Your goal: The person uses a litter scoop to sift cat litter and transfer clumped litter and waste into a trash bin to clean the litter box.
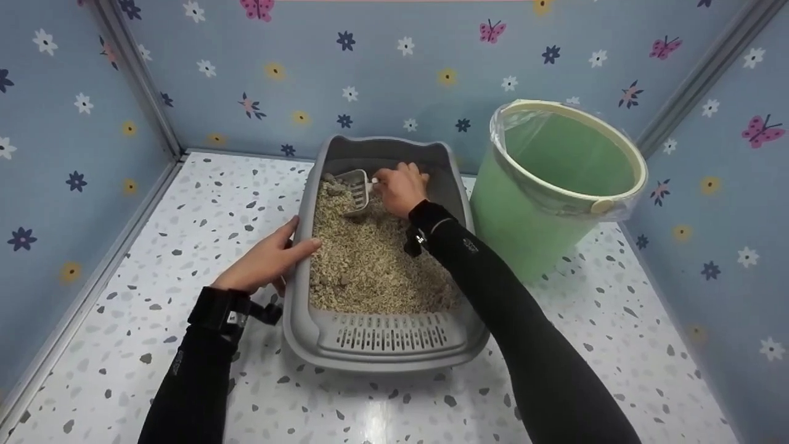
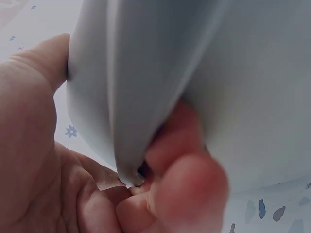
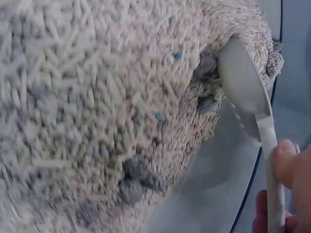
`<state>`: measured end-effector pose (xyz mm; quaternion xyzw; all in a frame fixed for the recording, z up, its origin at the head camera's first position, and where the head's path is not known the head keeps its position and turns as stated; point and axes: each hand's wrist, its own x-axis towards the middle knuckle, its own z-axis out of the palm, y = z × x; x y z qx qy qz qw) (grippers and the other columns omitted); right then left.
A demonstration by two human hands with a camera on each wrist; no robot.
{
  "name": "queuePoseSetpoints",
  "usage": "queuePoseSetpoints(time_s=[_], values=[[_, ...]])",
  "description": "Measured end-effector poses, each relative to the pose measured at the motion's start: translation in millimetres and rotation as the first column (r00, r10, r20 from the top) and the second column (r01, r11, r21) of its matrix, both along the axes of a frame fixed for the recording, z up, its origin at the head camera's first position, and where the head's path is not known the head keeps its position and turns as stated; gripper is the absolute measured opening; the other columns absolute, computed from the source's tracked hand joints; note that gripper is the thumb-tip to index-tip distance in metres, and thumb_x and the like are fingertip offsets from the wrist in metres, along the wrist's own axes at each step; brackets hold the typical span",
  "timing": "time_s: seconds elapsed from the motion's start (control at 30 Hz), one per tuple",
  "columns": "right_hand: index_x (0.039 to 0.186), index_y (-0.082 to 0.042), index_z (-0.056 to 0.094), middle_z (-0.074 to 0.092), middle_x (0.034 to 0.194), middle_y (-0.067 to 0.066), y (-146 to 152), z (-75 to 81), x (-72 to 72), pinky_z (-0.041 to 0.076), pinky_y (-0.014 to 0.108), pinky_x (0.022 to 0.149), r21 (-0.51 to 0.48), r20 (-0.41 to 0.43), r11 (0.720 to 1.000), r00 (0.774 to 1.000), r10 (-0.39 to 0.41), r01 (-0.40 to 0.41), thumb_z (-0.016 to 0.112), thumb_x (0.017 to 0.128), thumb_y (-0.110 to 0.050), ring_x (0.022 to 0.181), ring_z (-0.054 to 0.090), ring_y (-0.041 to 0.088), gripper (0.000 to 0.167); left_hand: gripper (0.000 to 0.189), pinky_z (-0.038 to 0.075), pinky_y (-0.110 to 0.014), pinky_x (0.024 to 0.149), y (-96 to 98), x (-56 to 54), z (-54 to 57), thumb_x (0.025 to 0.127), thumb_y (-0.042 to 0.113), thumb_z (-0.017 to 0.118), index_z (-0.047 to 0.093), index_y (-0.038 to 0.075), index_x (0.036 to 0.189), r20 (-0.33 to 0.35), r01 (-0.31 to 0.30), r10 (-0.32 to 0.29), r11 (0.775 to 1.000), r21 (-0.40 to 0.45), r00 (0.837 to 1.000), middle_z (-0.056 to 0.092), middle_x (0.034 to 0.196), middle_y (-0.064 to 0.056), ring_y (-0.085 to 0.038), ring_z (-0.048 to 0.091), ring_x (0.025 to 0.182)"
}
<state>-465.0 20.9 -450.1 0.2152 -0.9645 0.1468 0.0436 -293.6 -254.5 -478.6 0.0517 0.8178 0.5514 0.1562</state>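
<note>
A grey litter box (image 1: 385, 357) holds pale pellet litter (image 1: 382, 265) with darker clumps in it. My right hand (image 1: 404, 188) is over the far part of the box, gripping the handle of a litter scoop (image 1: 359, 191). In the right wrist view, the scoop (image 3: 245, 80) has its head dug into the litter beside a grey clump (image 3: 206, 65), and the thumb lies along the handle. My left hand (image 1: 262, 262) holds the box's left rim. The left wrist view shows the thumb outside and fingers (image 2: 192, 189) curled under the rim (image 2: 131, 97).
A green bin (image 1: 530, 209) lined with a clear bag stands close to the box's right side. Flower-patterned panels (image 1: 370, 74) rise behind and on both sides. The speckled floor (image 1: 203, 197) stretches left of the box and in front.
</note>
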Motion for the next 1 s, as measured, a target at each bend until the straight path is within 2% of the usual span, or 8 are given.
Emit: queuePoseSetpoints(time_s=[0.17,0.37,0.43,0.53,0.67,0.77,0.9,1.0], values=[[0.141,-0.02,0.077,0.072,0.131,0.011,-2,-0.3,7.4,0.036,0.044,0.086,-0.055,0.076,0.998,0.996,-0.038,0.042,0.06,0.116,-0.038,0.114,0.055,0.038,0.035,0.112,0.069,-0.058,0.059,-2.3,-0.2,0.3,0.107,0.068,0.065,-0.002,0.019,0.181,-0.008,-0.012,0.012,1.0,-0.003,1.0,0.068,0.123,-0.029,-0.033,0.074,0.07],[0.142,-0.02,0.076,0.074,0.134,0.009,-6,-2.4,13.5,0.046,0.053,0.098,-0.051,0.123,0.994,0.989,-0.086,0.093,0.059,0.117,-0.038,0.123,0.06,0.039,0.035,0.113,0.068,-0.062,0.063,-1.2,-0.4,-0.9,0.105,0.071,0.065,-0.002,0.021,0.181,-0.001,-0.01,0.01,1.0,0.006,1.0,0.068,0.126,-0.029,-0.034,0.075,0.073],[0.142,-0.019,0.076,0.075,0.135,0.008,-6,-2.6,14.1,0.049,0.055,0.102,-0.039,0.14,0.996,0.987,-0.079,0.085,0.058,0.118,-0.036,0.126,0.063,0.039,0.034,0.111,0.069,-0.061,0.062,-0.7,-0.2,-0.4,0.106,0.07,0.065,-0.003,0.022,0.181,-0.002,-0.006,0.006,1.0,0.007,1.0,0.067,0.127,-0.03,-0.034,0.076,0.074],[0.144,-0.019,0.075,0.076,0.136,0.006,-4,-1.5,12.7,0.051,0.053,0.101,-0.062,0.184,0.994,0.98,-0.072,0.085,0.059,0.118,-0.035,0.129,0.064,0.039,0.034,0.109,0.068,-0.058,0.059,-0.8,-0.1,0.6,0.108,0.066,0.064,-0.003,0.021,0.181,-0.011,0.0,0.0,1.0,0.01,1.0,0.066,0.13,-0.032,-0.033,0.076,0.076],[0.141,-0.017,0.075,0.077,0.13,0.006,1,2.1,9.9,0.051,0.048,0.098,-0.145,0.237,0.986,0.97,-0.05,0.087,0.06,0.118,-0.035,0.121,0.065,0.035,0.033,0.108,0.068,-0.056,0.057,-0.5,0.2,2.1,0.109,0.064,0.064,-0.005,0.019,0.18,-0.019,0.007,-0.007,1.0,0.008,1.0,0.064,0.134,-0.034,-0.032,0.075,0.077],[0.139,-0.011,0.074,0.075,0.128,0.01,5,3.9,8.8,0.051,0.045,0.102,-0.164,0.265,0.985,0.964,-0.003,0.048,0.06,0.118,-0.032,0.115,0.066,0.033,0.032,0.108,0.068,-0.055,0.057,0.3,0.2,2.1,0.11,0.063,0.064,-0.004,0.019,0.18,-0.019,0.008,-0.008,1.0,0.009,1.0,0.064,0.135,-0.035,-0.031,0.075,0.076],[0.146,-0.009,0.071,0.073,0.136,0.011,8,3.8,11.0,0.052,0.043,0.108,-0.141,0.312,0.99,0.949,0.044,0.0,0.06,0.118,-0.036,0.122,0.066,0.031,0.04,0.107,0.068,-0.054,0.056,0.7,0.2,0.6,0.11,0.061,0.064,-0.005,0.019,0.18,-0.016,0.006,-0.006,1.0,0.015,1.0,0.064,0.136,-0.036,-0.031,0.076,0.076],[0.113,-0.011,0.076,0.07,0.1,0.006,9,2.1,11.7,0.049,0.033,0.084,-0.125,0.351,0.992,0.935,0.06,-0.017,0.059,0.118,-0.041,0.09,0.063,0.021,0.035,0.107,0.068,-0.052,0.056,0.7,0.2,0.8,0.11,0.062,0.064,-0.005,0.02,0.18,-0.014,0.003,-0.003,1.0,0.014,1.0,0.066,0.133,-0.034,-0.03,0.076,0.075]])
